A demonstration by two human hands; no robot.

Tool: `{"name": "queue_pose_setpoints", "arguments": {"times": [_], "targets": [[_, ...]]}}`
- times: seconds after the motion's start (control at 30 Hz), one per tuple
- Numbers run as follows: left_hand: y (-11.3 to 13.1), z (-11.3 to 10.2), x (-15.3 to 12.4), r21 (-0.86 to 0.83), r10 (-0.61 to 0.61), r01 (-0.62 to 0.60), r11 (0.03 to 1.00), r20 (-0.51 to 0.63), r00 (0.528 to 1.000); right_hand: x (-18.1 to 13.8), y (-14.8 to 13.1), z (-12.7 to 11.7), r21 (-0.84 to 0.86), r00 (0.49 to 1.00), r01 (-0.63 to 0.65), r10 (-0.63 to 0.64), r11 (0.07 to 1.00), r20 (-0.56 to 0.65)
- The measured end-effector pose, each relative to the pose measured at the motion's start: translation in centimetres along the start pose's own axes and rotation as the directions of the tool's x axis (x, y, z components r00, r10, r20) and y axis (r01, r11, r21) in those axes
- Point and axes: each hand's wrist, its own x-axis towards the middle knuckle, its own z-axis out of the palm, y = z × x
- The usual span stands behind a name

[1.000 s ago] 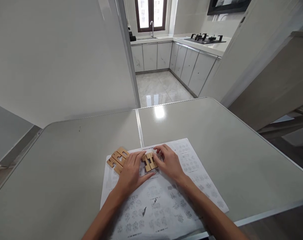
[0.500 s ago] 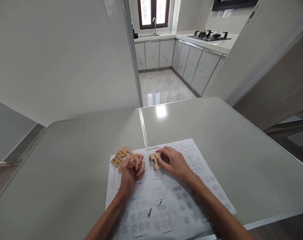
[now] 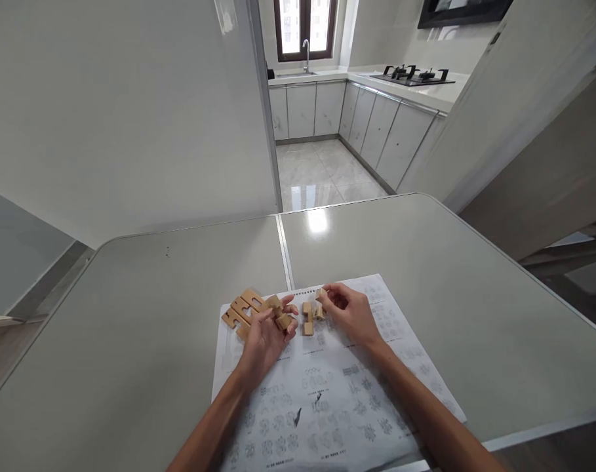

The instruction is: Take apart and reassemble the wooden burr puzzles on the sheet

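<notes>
My left hand (image 3: 269, 331) is turned partly palm up, its fingers curled round a notched wooden puzzle piece (image 3: 282, 321). Behind it, several flat wooden puzzle pieces (image 3: 242, 307) with cut-out slots lie side by side at the sheet's upper left corner. My right hand (image 3: 349, 313) pinches another wooden puzzle piece (image 3: 320, 303) between thumb and fingers, and part of that piece is hidden by the fingers. Just left of it a notched wooden block (image 3: 307, 319) rests on the paper. The printed sheet (image 3: 322, 380) with small assembly drawings lies under both hands.
The grey table (image 3: 145, 341) has a metal seam (image 3: 284, 249) running away from me. A white panel (image 3: 130, 118) rises beyond its far left edge. Through the doorway are kitchen cabinets (image 3: 302, 110), a faucet (image 3: 306, 56) and a gas stove (image 3: 413, 75).
My left hand has opened upward, showing the notched piece in it. My right fingers have lifted and tilted one piece away from the block beside it. The view has shifted slightly.
</notes>
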Motion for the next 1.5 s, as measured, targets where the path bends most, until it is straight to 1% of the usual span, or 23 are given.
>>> {"name": "queue_pose_setpoints", "arguments": {"times": [0.07,0.13,0.23,0.33,0.47,0.6,0.67,0.87,1.03,1.23,1.37,1.5], "targets": [[-0.1,0.0,-0.1,0.031,0.001,-0.002,1.000,0.013,1.000,0.1,0.0,-0.2,0.140,0.996,-0.090,0.088,0.986,0.017],[-0.2,0.1,-0.2,0.083,0.011,-0.013,0.996,0.028,1.000,0.1,-0.2,-0.3,0.246,0.990,-0.143,0.134,0.959,0.051],[-0.4,0.1,-0.3,0.145,0.029,-0.044,0.988,0.106,0.994,0.0,-0.5,-0.4,0.318,0.982,-0.181,0.156,0.931,0.103],[-0.9,-0.3,-0.3,0.176,0.024,-0.057,0.983,0.184,0.983,-0.2,-0.8,-0.3,0.357,0.978,-0.188,0.142,0.915,0.151],[-1.4,-0.9,-0.2,0.225,-0.005,-0.039,0.974,0.189,0.982,-0.3,-1.2,0.0,0.377,0.977,-0.172,0.109,0.910,0.183],[-1.4,-0.9,-0.2,0.346,-0.048,-0.022,0.938,0.191,0.980,-0.4,-1.3,0.2,0.371,0.978,-0.148,0.081,0.917,0.192],[-1.3,-0.8,-0.3,0.389,-0.062,-0.022,0.921,0.202,0.977,-0.5,-1.3,0.2,0.360,0.973,-0.150,0.072,0.921,0.222],[-1.2,-0.4,-0.4,0.418,-0.039,-0.058,0.906,0.221,0.975,-0.7,-1.4,0.0,0.436,0.945,-0.171,0.021,0.884,0.327],[-1.2,-0.3,-0.3,0.393,-0.001,-0.090,0.915,0.224,0.975,-0.7,-1.2,0.1,0.425,0.911,-0.168,-0.025,0.889,0.412],[-0.8,0.2,-0.5,0.434,-0.023,-0.082,0.897,0.231,0.973,-0.8,-0.5,0.6,0.447,0.924,-0.189,0.004,0.874,0.383],[-0.7,0.3,-0.7,0.473,-0.024,-0.086,0.877,0.222,0.975,-1.1,-0.8,0.7,0.423,0.931,-0.146,-0.020,0.894,0.364],[-0.9,0.2,-0.8,0.476,-0.042,-0.073,0.876,0.226,0.973,-1.5,-1.2,0.8,0.358,0.936,-0.113,-0.022,0.927,0.352]]}}
